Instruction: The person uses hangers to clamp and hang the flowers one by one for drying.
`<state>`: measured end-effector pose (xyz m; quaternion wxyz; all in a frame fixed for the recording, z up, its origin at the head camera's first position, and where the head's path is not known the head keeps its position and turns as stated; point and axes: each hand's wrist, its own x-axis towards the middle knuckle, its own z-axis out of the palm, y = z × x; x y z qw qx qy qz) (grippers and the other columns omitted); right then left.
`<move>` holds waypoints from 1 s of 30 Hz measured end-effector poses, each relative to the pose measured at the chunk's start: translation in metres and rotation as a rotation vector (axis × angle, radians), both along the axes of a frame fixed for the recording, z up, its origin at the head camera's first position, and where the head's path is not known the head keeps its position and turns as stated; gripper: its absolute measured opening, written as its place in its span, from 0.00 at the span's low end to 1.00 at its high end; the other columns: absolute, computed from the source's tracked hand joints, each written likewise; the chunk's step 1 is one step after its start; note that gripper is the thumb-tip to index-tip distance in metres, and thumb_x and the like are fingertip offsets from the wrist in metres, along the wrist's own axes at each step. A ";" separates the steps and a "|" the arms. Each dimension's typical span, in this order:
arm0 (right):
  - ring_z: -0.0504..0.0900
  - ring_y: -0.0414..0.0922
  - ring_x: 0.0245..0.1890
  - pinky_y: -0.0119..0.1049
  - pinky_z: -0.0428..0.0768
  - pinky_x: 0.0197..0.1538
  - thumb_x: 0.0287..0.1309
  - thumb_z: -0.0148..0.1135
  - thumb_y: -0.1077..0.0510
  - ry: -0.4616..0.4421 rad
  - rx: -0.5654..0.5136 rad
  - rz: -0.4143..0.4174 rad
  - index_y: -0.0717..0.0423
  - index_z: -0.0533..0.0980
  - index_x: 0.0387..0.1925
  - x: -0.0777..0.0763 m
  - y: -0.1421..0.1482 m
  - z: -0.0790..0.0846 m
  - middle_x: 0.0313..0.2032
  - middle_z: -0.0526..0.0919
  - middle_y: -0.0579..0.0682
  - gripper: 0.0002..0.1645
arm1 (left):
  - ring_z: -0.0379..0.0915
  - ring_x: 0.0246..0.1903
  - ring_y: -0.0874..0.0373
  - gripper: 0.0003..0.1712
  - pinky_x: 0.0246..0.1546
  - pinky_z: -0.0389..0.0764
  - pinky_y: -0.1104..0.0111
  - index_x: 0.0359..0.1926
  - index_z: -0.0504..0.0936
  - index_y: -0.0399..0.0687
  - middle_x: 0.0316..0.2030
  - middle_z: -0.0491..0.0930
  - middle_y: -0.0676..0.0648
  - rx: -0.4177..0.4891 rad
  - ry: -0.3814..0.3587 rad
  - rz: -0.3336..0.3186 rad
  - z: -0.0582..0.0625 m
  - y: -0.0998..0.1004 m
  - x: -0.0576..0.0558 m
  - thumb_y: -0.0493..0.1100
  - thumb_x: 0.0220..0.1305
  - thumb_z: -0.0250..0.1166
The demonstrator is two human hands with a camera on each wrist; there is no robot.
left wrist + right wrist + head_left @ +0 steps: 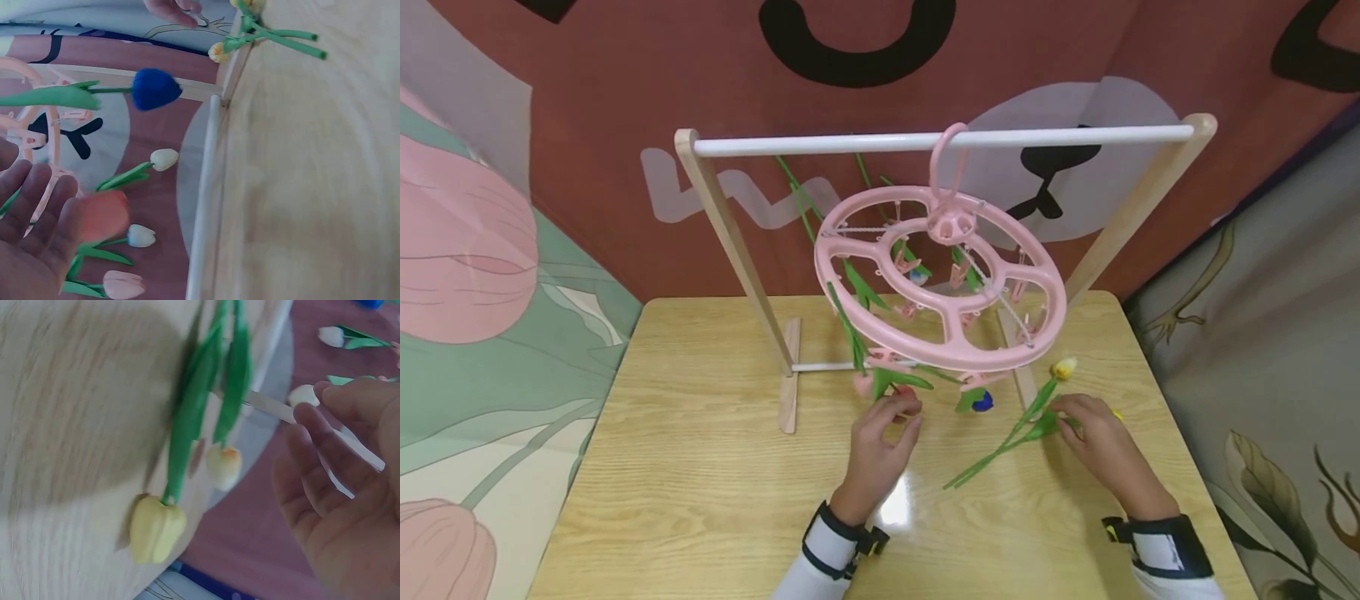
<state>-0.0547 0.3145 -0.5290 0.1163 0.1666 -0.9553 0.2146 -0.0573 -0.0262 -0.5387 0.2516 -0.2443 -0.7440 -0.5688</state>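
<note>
My left hand (883, 437) is raised beneath a round pink clip hanger (952, 225), its fingers loosely bent. Right by those fingertips hangs a coral-red artificial tulip (105, 217); whether they touch it I cannot tell. A blue tulip (982, 402) dangles head down to the right of this hand. My right hand (1097, 446) hovers over two tulips lying crossed on the table, with its fingers relaxed and nothing in them. One has a yellow head (157, 530), the other a pale yellow-white head (224, 467).
A wooden stand with a white top bar (820, 144) carries the hanger. White (164, 159), bluish-white (142, 235) and pink tulips (124, 285) also hang from its clips. A white lower bar (203, 206) runs between the stand's feet. Behind the table (685, 467) is a printed red cloth.
</note>
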 end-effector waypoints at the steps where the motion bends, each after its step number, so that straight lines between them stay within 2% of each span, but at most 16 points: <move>1: 0.82 0.58 0.46 0.55 0.86 0.43 0.49 0.76 0.74 0.015 0.015 0.017 0.61 0.84 0.44 -0.003 0.001 -0.004 0.46 0.86 0.59 0.19 | 0.85 0.38 0.51 0.10 0.37 0.90 0.66 0.44 0.86 0.37 0.40 0.87 0.42 -0.011 -0.004 -0.007 -0.002 0.000 0.001 0.27 0.61 0.69; 4: 0.81 0.58 0.45 0.55 0.84 0.44 0.45 0.77 0.75 0.042 0.055 0.055 0.62 0.84 0.43 -0.011 0.001 -0.012 0.46 0.85 0.60 0.21 | 0.86 0.39 0.53 0.09 0.39 0.91 0.66 0.44 0.86 0.38 0.40 0.88 0.43 -0.063 -0.042 -0.031 -0.011 -0.001 0.006 0.28 0.63 0.69; 7: 0.81 0.60 0.47 0.56 0.84 0.48 0.46 0.76 0.75 0.044 0.108 0.067 0.61 0.85 0.46 -0.019 0.001 -0.019 0.47 0.85 0.60 0.22 | 0.86 0.42 0.55 0.06 0.43 0.90 0.64 0.43 0.86 0.40 0.41 0.88 0.45 -0.162 -0.100 -0.045 -0.019 -0.002 0.012 0.32 0.64 0.70; 12: 0.80 0.62 0.53 0.60 0.83 0.52 0.46 0.78 0.74 0.052 0.218 0.095 0.56 0.86 0.49 -0.029 -0.001 -0.028 0.52 0.84 0.61 0.26 | 0.84 0.47 0.56 0.09 0.51 0.87 0.65 0.46 0.87 0.44 0.43 0.87 0.49 -0.423 -0.177 -0.046 -0.030 -0.002 0.017 0.38 0.65 0.71; 17: 0.81 0.61 0.52 0.59 0.84 0.46 0.45 0.78 0.74 0.090 0.265 0.138 0.55 0.87 0.45 -0.038 -0.001 -0.037 0.52 0.84 0.62 0.23 | 0.82 0.49 0.56 0.11 0.52 0.86 0.66 0.48 0.87 0.46 0.46 0.87 0.51 -0.624 -0.226 -0.080 -0.036 0.002 0.018 0.44 0.69 0.69; 20: 0.82 0.60 0.50 0.58 0.85 0.43 0.47 0.76 0.74 0.107 0.272 0.144 0.56 0.87 0.42 -0.042 0.000 -0.041 0.50 0.84 0.61 0.19 | 0.82 0.48 0.57 0.12 0.51 0.86 0.69 0.49 0.87 0.46 0.46 0.87 0.51 -0.685 -0.229 -0.102 -0.039 0.007 0.018 0.46 0.71 0.68; 23: 0.82 0.59 0.50 0.57 0.84 0.44 0.49 0.75 0.73 0.114 0.282 0.145 0.56 0.87 0.40 -0.045 0.001 -0.044 0.48 0.85 0.60 0.17 | 0.82 0.47 0.59 0.12 0.50 0.86 0.71 0.49 0.87 0.47 0.46 0.87 0.52 -0.711 -0.208 -0.112 -0.041 0.011 0.017 0.46 0.71 0.67; 27: 0.82 0.59 0.52 0.59 0.82 0.54 0.51 0.72 0.75 0.115 0.280 0.158 0.56 0.86 0.39 -0.048 0.003 -0.046 0.47 0.86 0.59 0.15 | 0.82 0.47 0.59 0.12 0.50 0.86 0.70 0.50 0.87 0.48 0.46 0.87 0.52 -0.731 -0.164 -0.110 -0.042 0.016 0.014 0.47 0.72 0.67; 30: 0.83 0.61 0.54 0.61 0.80 0.61 0.50 0.70 0.77 0.127 0.284 0.172 0.59 0.84 0.39 -0.050 0.004 -0.044 0.45 0.87 0.58 0.16 | 0.82 0.49 0.58 0.11 0.52 0.86 0.69 0.49 0.87 0.49 0.46 0.86 0.52 -0.749 -0.127 -0.084 -0.041 0.019 0.012 0.47 0.71 0.67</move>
